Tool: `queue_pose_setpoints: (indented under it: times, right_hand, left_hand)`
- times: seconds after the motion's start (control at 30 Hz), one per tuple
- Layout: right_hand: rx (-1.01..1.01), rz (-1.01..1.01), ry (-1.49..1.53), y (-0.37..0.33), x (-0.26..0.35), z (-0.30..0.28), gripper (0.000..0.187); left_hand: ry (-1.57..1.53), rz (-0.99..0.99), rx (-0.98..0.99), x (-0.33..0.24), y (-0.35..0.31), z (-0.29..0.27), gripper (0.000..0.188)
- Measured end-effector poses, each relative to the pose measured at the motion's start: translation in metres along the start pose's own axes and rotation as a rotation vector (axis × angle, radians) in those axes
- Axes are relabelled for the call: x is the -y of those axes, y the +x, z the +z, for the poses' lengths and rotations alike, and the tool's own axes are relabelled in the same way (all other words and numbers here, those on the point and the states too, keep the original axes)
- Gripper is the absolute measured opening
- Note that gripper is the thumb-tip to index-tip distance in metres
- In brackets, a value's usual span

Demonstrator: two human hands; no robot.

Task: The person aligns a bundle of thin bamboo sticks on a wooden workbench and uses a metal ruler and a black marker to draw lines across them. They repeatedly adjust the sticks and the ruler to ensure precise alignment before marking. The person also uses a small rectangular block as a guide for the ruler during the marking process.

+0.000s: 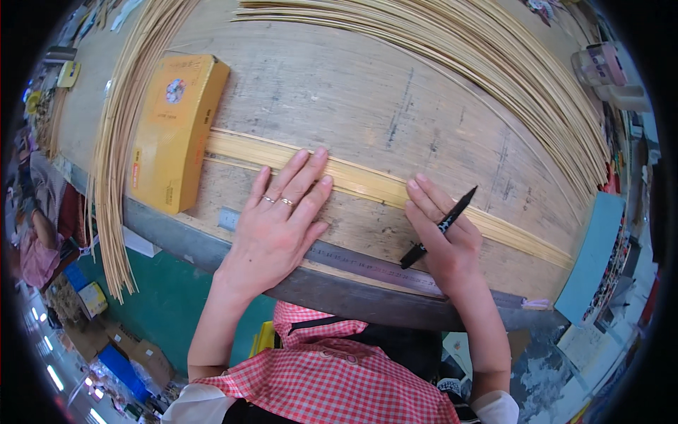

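Observation:
A flat row of thin pale bamboo strips (pixel 367 182) runs across the wooden table, from a yellow box at the left toward a blue-green block at the right. My left hand (pixel 272 222), with two rings on it, lies palm down with its fingers spread and their tips on the strips. Farther right, my right hand (pixel 452 244) rests its fingertips on the same strips. A black marker pen (pixel 461 204) is held across that hand, one end sticking out on each side of the fingers. A metal ruler (pixel 374 270) lies along the near table edge, partly covered by my left hand.
The yellow box (pixel 169 134) stands at the left end of the strips, the blue-green block (pixel 592 251) at the right. Long bundles of thin sticks lie at the left (pixel 116 141) and the far right (pixel 508 60). A lidded plastic jar (pixel 599 65) sits at the far right.

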State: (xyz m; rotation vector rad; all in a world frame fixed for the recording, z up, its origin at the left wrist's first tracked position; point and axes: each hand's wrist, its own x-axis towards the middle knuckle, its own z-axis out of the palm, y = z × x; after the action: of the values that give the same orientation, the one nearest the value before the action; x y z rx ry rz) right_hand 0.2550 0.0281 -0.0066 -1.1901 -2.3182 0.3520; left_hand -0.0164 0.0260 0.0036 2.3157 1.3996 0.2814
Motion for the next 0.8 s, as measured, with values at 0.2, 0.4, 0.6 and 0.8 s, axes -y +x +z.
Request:
queue_pose_setpoints:
  times: [0.2, 0.4, 0.6, 0.8]
  right_hand:
    - [0.023, 0.081, 0.020, -0.001, 0.007, -0.001, 0.029]
    - [0.059, 0.080, 0.011, 0.000, 0.006, -0.002, 0.031]
    - [0.133, 0.095, 0.055, 0.005, 0.010, -0.004, 0.035]
    - [0.251, 0.081, 0.111, 0.006, 0.010, -0.004, 0.040]
  left_hand:
    - [-0.001, 0.016, 0.028, 0.000, 0.003, -0.002, 0.079]
    - [0.007, 0.012, 0.065, 0.002, 0.002, -0.002, 0.084]
    - [0.012, 0.002, 0.084, 0.003, 0.002, -0.003, 0.087]
    - [0.020, -0.002, 0.081, 0.004, 0.001, -0.003, 0.087]
